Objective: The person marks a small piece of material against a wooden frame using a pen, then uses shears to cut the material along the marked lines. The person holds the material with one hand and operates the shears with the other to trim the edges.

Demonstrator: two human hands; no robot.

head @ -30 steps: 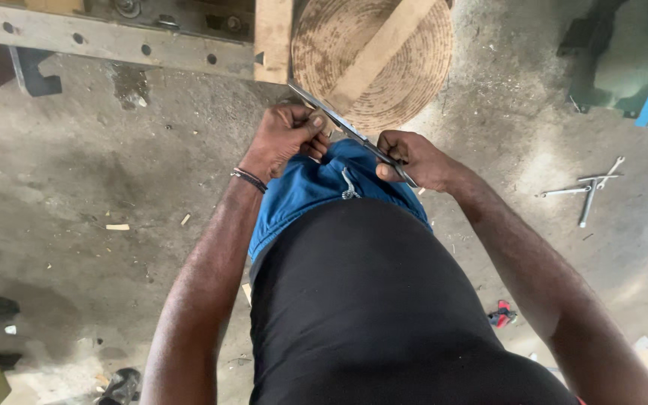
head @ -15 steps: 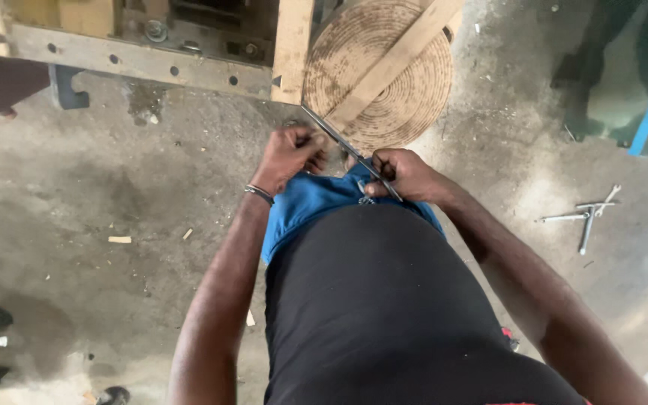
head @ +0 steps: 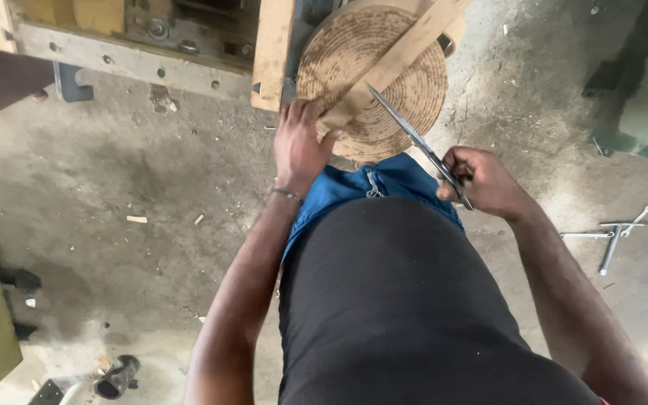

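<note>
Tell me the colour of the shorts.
Blue shorts, below the black shirt; head view.

I am looking down into a workshop: a stained concrete floor point(head: 114, 187) strewn with wood chips, spanners point(head: 616, 232) lying loose on it, and a bolted timber and metal frame point(head: 129, 60) beside a big coil of brown strip point(head: 384, 75).

Slim scissors point(head: 414, 139) against coiled brown strip point(head: 384, 82)

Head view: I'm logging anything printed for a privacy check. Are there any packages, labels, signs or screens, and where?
None in view. The left hand rests on a brown coiled roll; the right hand holds scissors; spanners lie on the concrete floor.
</note>
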